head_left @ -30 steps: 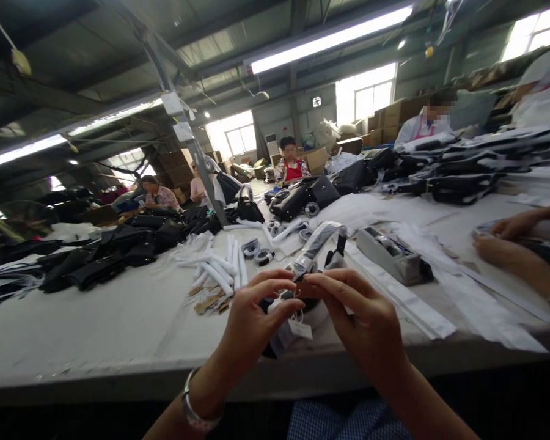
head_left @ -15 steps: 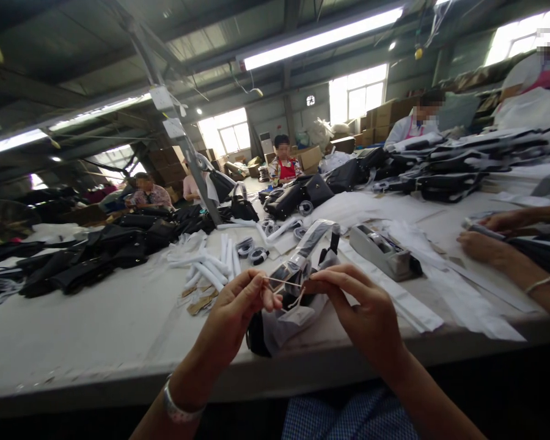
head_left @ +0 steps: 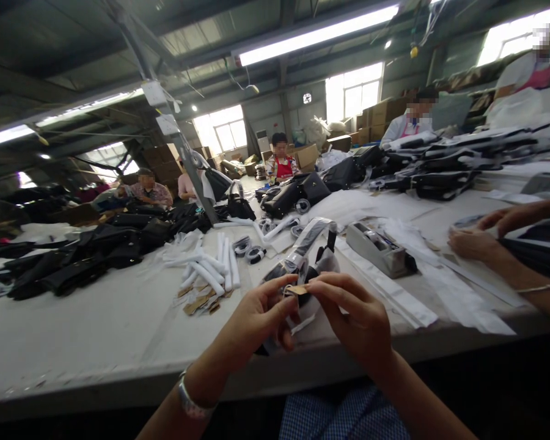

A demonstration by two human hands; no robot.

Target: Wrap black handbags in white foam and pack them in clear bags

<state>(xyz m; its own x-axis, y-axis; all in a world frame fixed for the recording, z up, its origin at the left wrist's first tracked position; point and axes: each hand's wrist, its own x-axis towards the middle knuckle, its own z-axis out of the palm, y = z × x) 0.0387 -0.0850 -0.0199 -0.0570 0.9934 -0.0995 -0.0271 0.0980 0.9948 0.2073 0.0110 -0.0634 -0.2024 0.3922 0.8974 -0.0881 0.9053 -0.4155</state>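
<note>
Pinching a tag [head_left: 297, 289] by the table's near edge [head_left: 96, 376], my right hand [head_left: 361, 315] could drop it if my left hand [head_left: 252, 315], grip unclear, tugs.

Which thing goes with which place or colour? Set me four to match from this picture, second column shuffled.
1. tan tag
2. tape dispenser
3. white rolls
4. silvery wristband

A. heaped beside brown scraps
B. worn just above the left hand
C. pinched by the right hand
D. grey, with a black end

Pairs: 1-C, 2-D, 3-A, 4-B
</note>
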